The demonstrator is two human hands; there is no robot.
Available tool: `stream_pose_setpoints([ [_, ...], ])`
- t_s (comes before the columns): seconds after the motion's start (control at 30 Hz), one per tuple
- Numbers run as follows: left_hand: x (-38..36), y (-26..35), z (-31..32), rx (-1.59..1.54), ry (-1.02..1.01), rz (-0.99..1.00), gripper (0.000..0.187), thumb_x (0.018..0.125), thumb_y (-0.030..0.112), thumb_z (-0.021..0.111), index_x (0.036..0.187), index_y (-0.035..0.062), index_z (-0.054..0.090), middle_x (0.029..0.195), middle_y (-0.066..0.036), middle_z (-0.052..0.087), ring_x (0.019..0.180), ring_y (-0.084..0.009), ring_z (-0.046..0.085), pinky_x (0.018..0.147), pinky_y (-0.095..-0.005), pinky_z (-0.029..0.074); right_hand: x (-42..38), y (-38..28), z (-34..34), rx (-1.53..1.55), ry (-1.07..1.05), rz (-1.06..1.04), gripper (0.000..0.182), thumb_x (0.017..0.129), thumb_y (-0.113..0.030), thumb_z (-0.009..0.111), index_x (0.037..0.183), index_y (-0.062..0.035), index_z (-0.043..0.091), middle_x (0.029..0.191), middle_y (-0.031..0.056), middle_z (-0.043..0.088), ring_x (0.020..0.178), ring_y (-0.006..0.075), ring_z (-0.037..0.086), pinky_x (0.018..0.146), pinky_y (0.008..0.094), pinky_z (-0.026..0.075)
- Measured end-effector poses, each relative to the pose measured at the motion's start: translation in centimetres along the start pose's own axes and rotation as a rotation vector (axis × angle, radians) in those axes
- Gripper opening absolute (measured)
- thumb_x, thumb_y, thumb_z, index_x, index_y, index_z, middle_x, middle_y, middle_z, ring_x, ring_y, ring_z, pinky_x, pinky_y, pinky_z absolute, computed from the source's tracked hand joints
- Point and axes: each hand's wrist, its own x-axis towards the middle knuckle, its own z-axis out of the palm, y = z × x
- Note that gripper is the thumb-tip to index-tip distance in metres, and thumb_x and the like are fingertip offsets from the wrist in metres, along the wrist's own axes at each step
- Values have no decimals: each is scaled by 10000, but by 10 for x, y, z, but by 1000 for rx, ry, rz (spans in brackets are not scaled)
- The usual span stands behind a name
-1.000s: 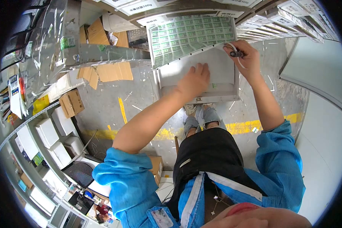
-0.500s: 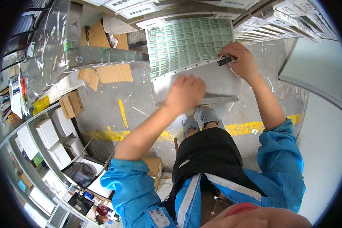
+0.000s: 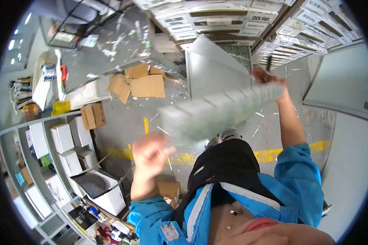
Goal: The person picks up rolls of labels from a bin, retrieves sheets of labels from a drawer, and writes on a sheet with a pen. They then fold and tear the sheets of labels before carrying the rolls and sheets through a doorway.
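Observation:
A sheet of green-and-white labels (image 3: pixel 216 114), smeared by motion, stretches between my two hands above the floor. My right hand (image 3: pixel 270 81) is closed at the sheet's right end, with a small dark object sticking up from it. At the sheet's lower left corner is my left hand (image 3: pixel 151 153), blurred, its grip on the sheet too smeared to read. Behind the sheet is an open drawer (image 3: pixel 188 77) in the label cabinet, with a pale sheet (image 3: pixel 216 65) raised in it and more green labels (image 3: pixel 239 51) at its back right.
Labelled drawers (image 3: pixel 229 16) line the top. A worktable (image 3: pixel 98 49) with paper scraps stands at the upper left, cardboard pieces (image 3: pixel 147 85) beside it. Shelving (image 3: pixel 49 122) with white boxes is at the left. A grey panel (image 3: pixel 339 77) is at the right.
The green label sheet has come up out of the drawer toward me. My left hand has moved left and down, my right hand slightly right and down. The view has shifted.

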Motion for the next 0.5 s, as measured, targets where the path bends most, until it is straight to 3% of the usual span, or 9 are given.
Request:
stream_pose_setpoints([
  [0.07,-15,-12,-5,-287,269,-580,104,744,2,611,845,-17,595,775,-12,621,660,-70,556,578,-229,444,-41,-37,39,1152,-394,-186,737,709,-402,663,1253,-5,364,1254,105,431,1145,189,406,942,331,341],
  [0.13,-14,-26,3,-587,374,-495,89,787,12,581,867,-25,597,825,-3,613,719,-45,532,624,-213,436,-70,-43,56,1120,-295,-195,714,737,-387,640,1262,-3,342,1260,112,421,1145,193,407,953,330,331],
  [0.2,-11,-30,12,-672,355,-563,116,795,18,575,900,-29,593,825,-29,618,732,-56,538,660,-209,432,-79,-45,51,1065,-181,-227,692,766,-372,616,1270,-2,321,1266,118,410,1144,196,409,964,329,322],
  [0.27,-15,-37,19,-751,322,-642,146,791,22,593,929,-25,591,808,-28,622,742,-57,539,669,-206,429,-87,-50,60,861,228,67,547,789,-285,602,1214,-6,400,1195,111,476,1093,185,452,927,321,351],
  [0.3,-22,-46,20,-736,248,-565,245,851,137,541,1035,-24,543,897,-62,617,792,-94,569,693,-219,450,-89,-71,66,477,242,54,378,774,-187,620,1091,-13,512,1047,80,572,942,158,542,834,295,410],
  [0.33,-24,-43,17,-733,251,-566,245,851,137,541,1035,-24,543,897,-62,617,792,-94,569,693,-219,450,-91,-82,65,480,238,55,378,774,-187,620,1091,-13,512,1047,80,572,942,158,542,834,295,410],
  [0.4,-35,-35,7,-1407,218,-637,384,902,280,429,1132,-27,459,1026,-111,577,883,-155,577,744,-273,469,-100,-91,65,417,403,36,236,747,-89,633,967,-21,584,904,50,620,785,134,585,727,271,448],
  [0.43,-44,-39,1,-1591,-21,-482,485,917,348,329,1197,-44,379,1129,-151,518,989,-211,545,830,-327,447,-106,-103,69,458,477,21,220,743,-66,633,954,-17,592,888,53,624,765,132,589,708,266,456],
  [0.5,-62,-31,-3,-1513,-50,-508,490,912,338,347,1204,-54,373,1135,-156,515,1013,-216,531,859,-329,425,-116,-117,69,506,526,-47,224,740,-31,630,959,-1,592,893,66,626,773,131,593,697,256,466],
])
